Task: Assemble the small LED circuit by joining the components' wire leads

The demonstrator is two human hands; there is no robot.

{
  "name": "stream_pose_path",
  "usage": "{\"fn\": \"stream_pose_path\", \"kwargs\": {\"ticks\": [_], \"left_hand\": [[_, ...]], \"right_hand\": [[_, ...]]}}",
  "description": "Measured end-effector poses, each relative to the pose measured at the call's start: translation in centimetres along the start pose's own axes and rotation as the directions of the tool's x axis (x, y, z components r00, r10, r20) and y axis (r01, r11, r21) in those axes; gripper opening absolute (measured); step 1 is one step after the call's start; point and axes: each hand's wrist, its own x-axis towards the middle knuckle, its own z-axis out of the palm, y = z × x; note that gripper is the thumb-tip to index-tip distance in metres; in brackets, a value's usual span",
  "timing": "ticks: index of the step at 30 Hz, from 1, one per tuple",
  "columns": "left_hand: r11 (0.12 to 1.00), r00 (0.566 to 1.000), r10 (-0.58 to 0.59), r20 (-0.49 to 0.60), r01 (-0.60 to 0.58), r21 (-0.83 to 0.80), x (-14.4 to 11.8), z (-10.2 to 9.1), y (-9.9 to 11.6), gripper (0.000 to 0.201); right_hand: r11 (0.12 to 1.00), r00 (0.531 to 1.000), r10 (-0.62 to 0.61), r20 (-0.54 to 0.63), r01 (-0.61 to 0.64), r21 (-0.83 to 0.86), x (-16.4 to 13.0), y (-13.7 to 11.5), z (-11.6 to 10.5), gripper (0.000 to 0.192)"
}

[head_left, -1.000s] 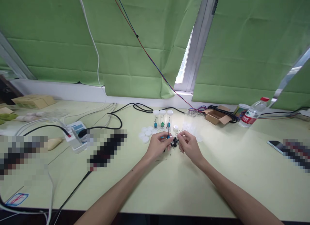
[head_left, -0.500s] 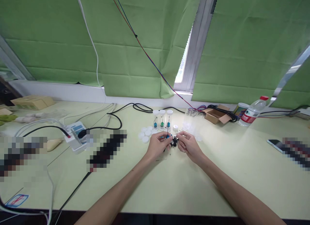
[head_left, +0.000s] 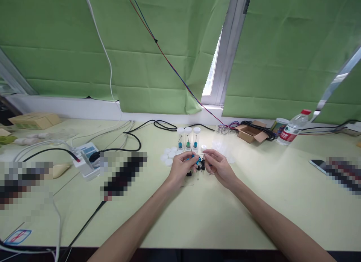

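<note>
My left hand (head_left: 182, 167) pinches a small blue part with a thin dark stem (head_left: 191, 150) that tilts up and to the left. My right hand (head_left: 220, 165) is closed, thumb against fingers, on a thin metal wire (head_left: 201, 154) that reaches left toward the blue part. Whether the two touch is too small to tell. Small black parts (head_left: 202, 165) and more blue pieces lie on the table between the hands. Just behind stand three clear vials with white caps (head_left: 188, 130); the middle one holds a green part (head_left: 188, 144), the outer two blue ones.
Loose white caps (head_left: 166, 157) lie left of the vials. Clear plastic pieces (head_left: 221, 146), an open carton (head_left: 252, 133), black cable and a water bottle (head_left: 293, 128) are at the back right. On the left are a power strip (head_left: 88, 160) and cords; a phone (head_left: 318, 165) lies far right.
The stem in my left hand has tipped from upright to leaning left. My right hand has shifted slightly left, its wire now lying nearly level. The view has moved a little.
</note>
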Motion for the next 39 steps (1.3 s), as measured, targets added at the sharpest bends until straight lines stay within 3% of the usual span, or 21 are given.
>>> {"fn": "stream_pose_path", "kwargs": {"ticks": [20, 39], "left_hand": [[0.995, 0.996, -0.076, 0.050, 0.079, -0.061, 0.04, -0.15, 0.17, 0.030], [0.996, 0.996, -0.071, 0.045, 0.069, 0.047, 0.03, 0.19, 0.10, 0.031]], "right_hand": [[0.994, 0.997, 0.061, 0.044, -0.064, 0.086, 0.10, 0.49, -0.21, 0.024], [0.997, 0.999, 0.037, 0.032, -0.040, 0.069, 0.51, 0.81, -0.40, 0.029]]}}
